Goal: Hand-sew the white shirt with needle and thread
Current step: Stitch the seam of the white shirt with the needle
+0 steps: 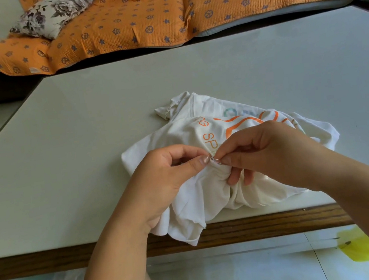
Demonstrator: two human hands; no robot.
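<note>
A white shirt with orange lettering lies bunched at the near edge of the table, one corner hanging over the edge. My left hand pinches a fold of the shirt between thumb and forefinger. My right hand meets it from the right, thumb and forefinger pinching a thin silver needle at the gathered fold, while its lower fingers curl into the cloth. The thread is too fine to make out.
The pale table top has a dark wooden front edge. Beyond it stands a sofa under an orange patterned cover with a floral pillow. A yellow item lies on the tiled floor below.
</note>
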